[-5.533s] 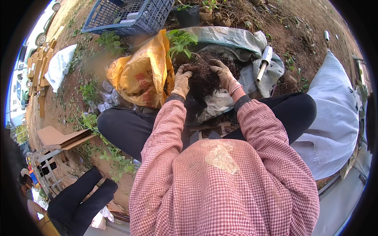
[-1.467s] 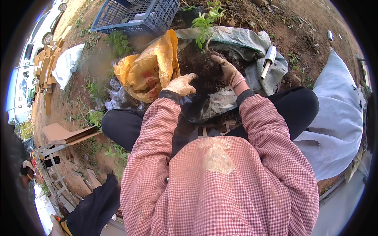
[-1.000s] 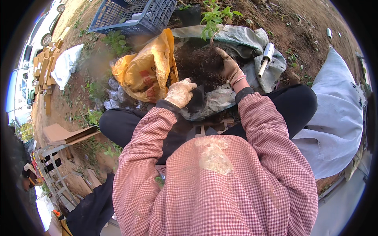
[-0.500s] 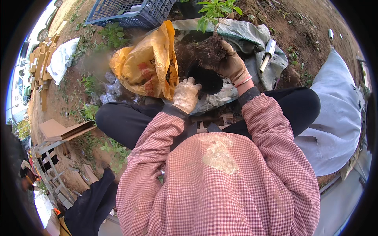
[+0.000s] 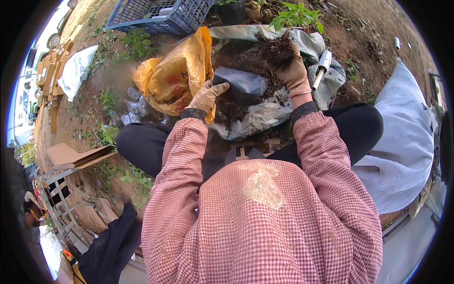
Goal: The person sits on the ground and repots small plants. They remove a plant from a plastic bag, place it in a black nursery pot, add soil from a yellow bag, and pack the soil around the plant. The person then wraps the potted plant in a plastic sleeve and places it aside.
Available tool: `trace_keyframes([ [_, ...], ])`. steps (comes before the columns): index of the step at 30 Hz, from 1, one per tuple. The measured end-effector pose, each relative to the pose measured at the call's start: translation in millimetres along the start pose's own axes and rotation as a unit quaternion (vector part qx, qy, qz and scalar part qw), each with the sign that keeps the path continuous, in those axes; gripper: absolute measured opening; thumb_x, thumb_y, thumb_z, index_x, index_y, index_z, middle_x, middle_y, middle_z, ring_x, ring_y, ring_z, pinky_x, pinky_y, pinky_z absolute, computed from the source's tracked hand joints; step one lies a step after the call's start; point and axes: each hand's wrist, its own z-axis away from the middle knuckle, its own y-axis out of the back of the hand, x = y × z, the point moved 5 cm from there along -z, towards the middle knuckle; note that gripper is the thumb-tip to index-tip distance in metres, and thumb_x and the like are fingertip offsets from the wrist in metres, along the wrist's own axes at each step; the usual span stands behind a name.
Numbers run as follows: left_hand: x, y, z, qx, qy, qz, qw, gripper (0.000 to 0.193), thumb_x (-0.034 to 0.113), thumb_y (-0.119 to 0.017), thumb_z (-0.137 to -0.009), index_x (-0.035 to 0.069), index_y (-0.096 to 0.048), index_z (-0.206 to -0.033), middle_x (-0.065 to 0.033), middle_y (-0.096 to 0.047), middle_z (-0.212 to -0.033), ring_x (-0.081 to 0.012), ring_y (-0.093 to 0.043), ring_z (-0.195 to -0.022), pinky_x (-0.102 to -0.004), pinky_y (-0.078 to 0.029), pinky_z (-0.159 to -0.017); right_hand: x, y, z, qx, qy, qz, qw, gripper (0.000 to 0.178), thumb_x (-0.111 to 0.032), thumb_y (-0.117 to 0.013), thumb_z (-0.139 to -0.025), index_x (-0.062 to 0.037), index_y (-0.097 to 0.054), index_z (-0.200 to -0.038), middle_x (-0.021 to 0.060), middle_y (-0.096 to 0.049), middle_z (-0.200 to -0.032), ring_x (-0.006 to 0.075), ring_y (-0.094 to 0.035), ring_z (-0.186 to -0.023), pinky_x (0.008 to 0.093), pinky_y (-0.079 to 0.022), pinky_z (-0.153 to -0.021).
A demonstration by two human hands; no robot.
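Observation:
My left hand (image 5: 206, 96), in a soiled work glove, grips the rim of a black plastic pot (image 5: 245, 81) that lies tipped on its side. In my gloved right hand (image 5: 294, 73) is a leafy plant (image 5: 297, 17), held by its dark, bare root ball (image 5: 274, 49); some of the right fingers are hidden behind the roots. Loose dark soil (image 5: 236, 111) lies beneath both hands on a spread pale-green sack (image 5: 272, 113). Beside my left hand stands a crumpled yellow plastic bag (image 5: 170, 78).
A blue plastic crate (image 5: 158, 19) and a dark pot (image 5: 231, 13) stand at the far side. A trowel-like tool with a metal head (image 5: 323, 64) rests on the sack at right. One large white sack (image 5: 397, 142) leans by my right knee. Cardboard pieces (image 5: 78, 155) lie at left.
My right hand has moved the plant up and right, away from the pot. My left hand has shifted left, and the pot, earlier mouth-up, now lies on its side.

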Motion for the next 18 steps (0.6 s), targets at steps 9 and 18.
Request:
trace_keyframes([
  [9,-34.2,4.7,-91.3,0.069,-0.333,-0.242,0.909,0.058,0.041,-0.057,-0.097,0.011,-0.041,-0.145,-0.0056,-0.049,-0.147,-0.0213,-0.041,-0.140,-0.0395,-0.028,-0.119,-27.4,-2.2,6.1,-0.041,0.033,0.152,0.987,0.051,-0.041,-0.048,-0.100,-0.0114,-0.050,-0.142,0.0032,-0.055,-0.143,0.0243,-0.047,-0.135,0.0475,-0.029,-0.118],
  [18,-15.1,0.8,-85.8,0.049,-0.421,-0.028,0.905,0.071,0.020,-0.081,-0.081,0.004,-0.044,-0.140,-0.0098,-0.057,-0.137,-0.0204,-0.056,-0.124,-0.0321,-0.045,-0.105,-35.7,16.8,9.7,0.064,0.066,0.117,0.989,0.050,-0.043,-0.044,-0.102,-0.0097,-0.055,-0.138,0.0100,-0.056,-0.141,0.0324,-0.052,-0.129,0.0550,-0.040,-0.109],
])
